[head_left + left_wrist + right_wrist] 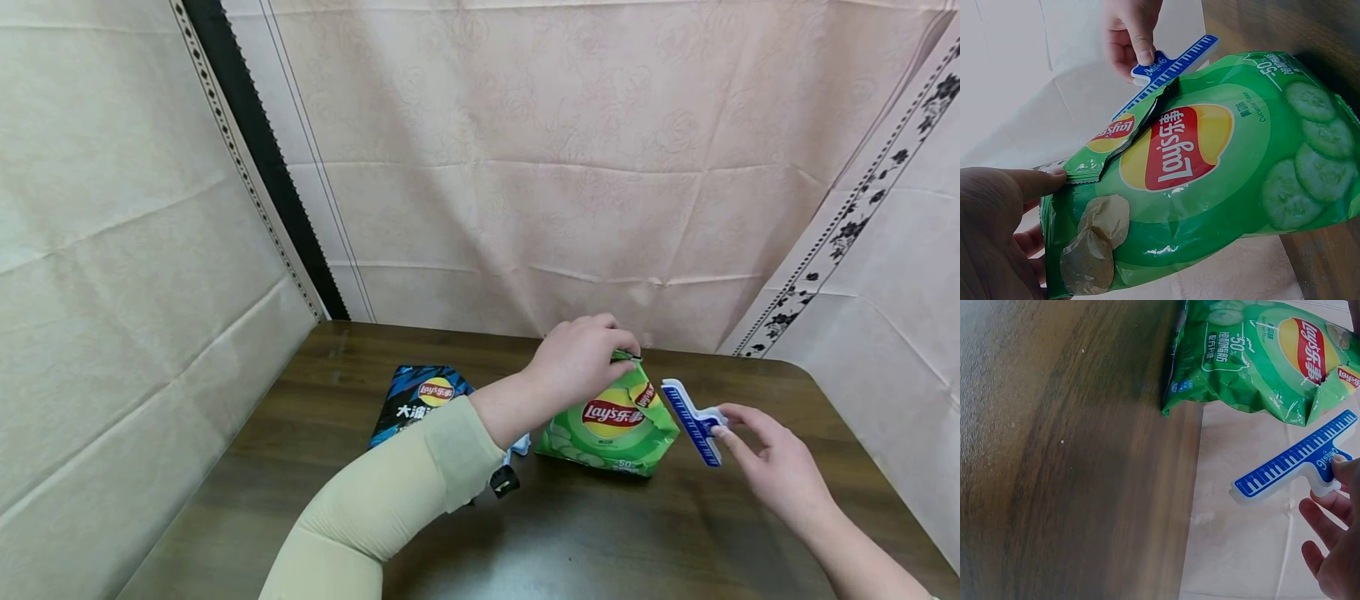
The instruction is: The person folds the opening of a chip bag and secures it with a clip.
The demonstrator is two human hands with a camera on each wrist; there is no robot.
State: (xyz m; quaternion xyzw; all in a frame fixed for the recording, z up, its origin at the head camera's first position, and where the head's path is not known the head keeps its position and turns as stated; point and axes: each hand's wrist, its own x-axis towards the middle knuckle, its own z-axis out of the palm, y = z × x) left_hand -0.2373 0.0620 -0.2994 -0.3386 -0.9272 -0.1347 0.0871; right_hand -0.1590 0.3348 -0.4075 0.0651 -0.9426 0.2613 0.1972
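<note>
A green Lay's chip bag (611,425) stands on the table, its top corner folded over. My left hand (581,358) grips the bag by its top edge; in the left wrist view the thumb pinches the fold. To the right of the bag, my right hand (772,462) pinches a blue and white bag clip (692,422) printed with piano keys. The clip (1297,456) is held by its handle between thumb and fingers, apart from the bag in the right wrist view.
A black and blue Lay's bag (420,400) lies to the left, partly hidden behind my left forearm. Beside it is a small black object (504,481), mostly covered. The brown wooden table (570,550) meets pale cloth hangings (525,167) at the back and sides.
</note>
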